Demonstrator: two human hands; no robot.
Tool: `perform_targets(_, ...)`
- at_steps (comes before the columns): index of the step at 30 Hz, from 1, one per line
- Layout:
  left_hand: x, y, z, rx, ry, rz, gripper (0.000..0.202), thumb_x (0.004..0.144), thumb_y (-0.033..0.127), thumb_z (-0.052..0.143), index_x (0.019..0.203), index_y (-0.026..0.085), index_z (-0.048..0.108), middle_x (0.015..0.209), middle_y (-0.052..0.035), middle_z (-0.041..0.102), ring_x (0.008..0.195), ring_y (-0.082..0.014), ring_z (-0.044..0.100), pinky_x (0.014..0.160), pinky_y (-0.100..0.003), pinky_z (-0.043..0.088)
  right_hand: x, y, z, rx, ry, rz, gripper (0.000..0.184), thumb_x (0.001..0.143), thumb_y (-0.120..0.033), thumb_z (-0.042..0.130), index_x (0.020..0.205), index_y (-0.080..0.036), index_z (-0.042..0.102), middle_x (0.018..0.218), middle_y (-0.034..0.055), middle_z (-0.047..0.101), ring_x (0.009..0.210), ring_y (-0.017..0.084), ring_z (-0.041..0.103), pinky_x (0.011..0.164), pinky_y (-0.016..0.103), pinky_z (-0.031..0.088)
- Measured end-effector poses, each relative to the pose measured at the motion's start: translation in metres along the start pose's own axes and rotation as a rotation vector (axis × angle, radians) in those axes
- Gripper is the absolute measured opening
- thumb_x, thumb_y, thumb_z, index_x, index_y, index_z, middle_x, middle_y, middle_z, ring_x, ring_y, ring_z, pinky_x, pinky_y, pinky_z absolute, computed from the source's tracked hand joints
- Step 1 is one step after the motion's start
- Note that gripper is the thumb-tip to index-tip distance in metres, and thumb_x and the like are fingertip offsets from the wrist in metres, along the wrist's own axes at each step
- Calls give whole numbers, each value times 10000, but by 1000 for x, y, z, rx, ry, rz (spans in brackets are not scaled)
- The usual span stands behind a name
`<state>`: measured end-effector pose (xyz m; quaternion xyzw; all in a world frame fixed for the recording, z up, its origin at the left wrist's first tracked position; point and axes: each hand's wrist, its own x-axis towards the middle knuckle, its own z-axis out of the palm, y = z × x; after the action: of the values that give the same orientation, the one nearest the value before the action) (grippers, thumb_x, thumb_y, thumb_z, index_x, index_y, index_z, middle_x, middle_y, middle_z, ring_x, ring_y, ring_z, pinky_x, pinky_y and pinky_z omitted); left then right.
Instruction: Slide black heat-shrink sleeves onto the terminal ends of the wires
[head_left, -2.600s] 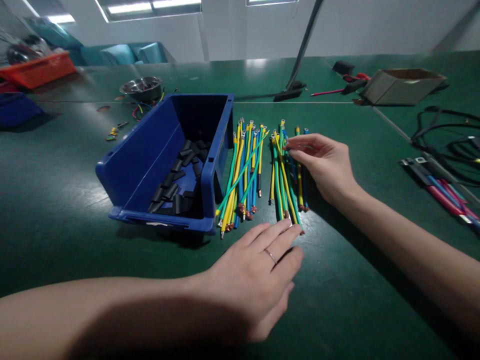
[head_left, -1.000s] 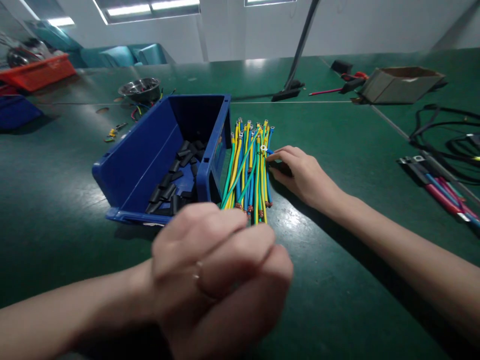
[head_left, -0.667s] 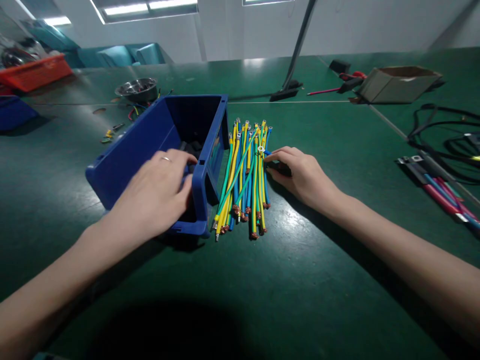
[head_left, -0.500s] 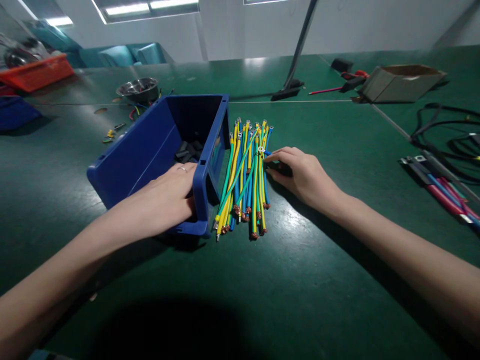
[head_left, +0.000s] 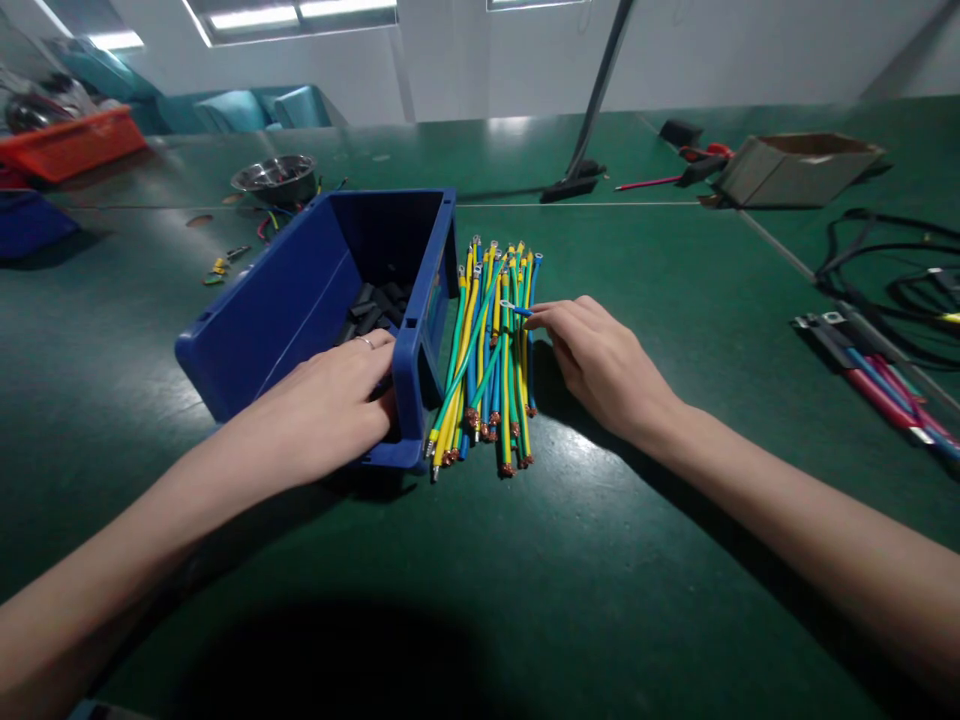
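Observation:
My left hand [head_left: 337,395] reaches into a blue plastic bin [head_left: 255,330] through its low front; the bin's wall hides the fingertips. Short black sleeve pieces [head_left: 375,305] lie inside, just beyond the knuckles. To the right of the bin is a bundle of cut wires [head_left: 480,370], yellow-green and blue, many with metal lugs at the far end and bare copper at the near end. My right hand [head_left: 589,350] is closed in a pinch on a blue wire with a ring lug [head_left: 517,309], held at the bundle's right side. The lug points left over the other wires.
A metal bowl [head_left: 277,180] stands behind the bin, with small scraps nearby. An orange basket [head_left: 75,145] is at the far left. A cardboard box [head_left: 799,170] and black cables [head_left: 885,245] are on the right. A grey stand [head_left: 592,110] rises at the back.
My right hand has turned slightly, and the lug of the blue wire has swung left and is more plainly visible. My left hand stays in the bin with a slight shift.

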<state>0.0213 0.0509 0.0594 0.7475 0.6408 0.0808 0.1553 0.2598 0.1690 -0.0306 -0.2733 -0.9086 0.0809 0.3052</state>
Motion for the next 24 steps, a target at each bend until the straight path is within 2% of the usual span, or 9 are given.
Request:
perform_targets(4,0,11,-6,-63,-59,3,322,906,58,333,908,101,653,1095,-48,684,1011,-197,616,963,-347,481,-26,-9,-13,-47,30,6,301,997,-135,361,1191,-219,575,1063,107,706,923,251,647,772,412,532)
perform_targets(7,1,8,-5,-113,-66,-50,326,883,79,311,790,111,622,863,19,669,871,-166,605,882,-326,497,-51,-15,-30,-88,55,2,307,1004,-153,429,1284,-226,530,1050,101,702,910,234,660,771,387,533)
perform_targets(10,4,-8,2,-121,-61,-134,282,852,135,348,782,132,621,748,48,655,775,-151,601,761,-285,497,-68,-17,-46,-129,47,-11,279,990,-145,490,1239,-242,571,1015,77,701,885,218,659,766,366,528)
perform_targets(13,5,-21,7,-110,-61,-176,172,765,143,457,749,154,627,723,44,674,738,-151,609,685,-238,474,-73,-14,-54,-165,77,6,183,975,-145,542,1129,-204,622,1017,78,687,884,195,665,747,325,524)
perform_targets(15,4,-22,7,-101,-64,-186,157,748,142,472,691,162,617,694,42,665,727,-153,605,667,-227,465,-71,-11,-54,-181,92,5,143,970,-141,558,1088,-165,636,999,85,679,878,181,658,745,303,518)
perform_targets(18,4,-12,1,-89,-77,-213,192,778,170,478,654,161,624,665,39,651,714,-160,599,625,-218,448,-68,-9,-54,-195,89,-22,151,960,-142,583,1098,-123,642,995,98,678,887,184,632,771,306,508)
perform_targets(20,4,-2,-4,-91,-95,-231,190,791,185,494,692,152,652,680,41,667,717,-163,604,617,-219,447,-68,-10,-54,-198,76,-33,164,958,-143,587,1109,-110,641,994,102,675,890,188,612,774,310,501)
perform_targets(24,5,7,-6,-153,-92,-245,231,809,139,453,764,136,679,800,35,726,813,-170,641,716,-244,484,-73,-12,-54,-178,-31,-41,185,984,-169,554,1138,-130,649,957,70,662,820,159,610,694,278,485)
